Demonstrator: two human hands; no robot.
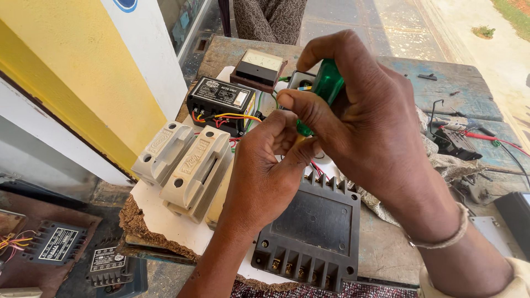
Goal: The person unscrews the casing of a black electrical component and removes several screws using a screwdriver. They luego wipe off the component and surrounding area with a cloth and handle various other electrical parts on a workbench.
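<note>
While the right hand is closed around a green-handled screwdriver, the tool is held upright, tip down, above the middle of a white board. The left hand is pinched shut just below the handle, fingertips against the shaft; what else is pinched cannot be told. Directly under the hands a black finned terminal block is seen, its screw row at the near board edge. Just left of the left hand two cream fuse carriers are mounted side by side, tight against the wrist, so little room is left there. Behind them a black control unit with coloured wires and a small panel meter are set near the far edge. The board's left corner overhangs the table. Open table surface is seen to the right, beyond a black plug with a red lead. Black transformers lie lower left, well apart.
</note>
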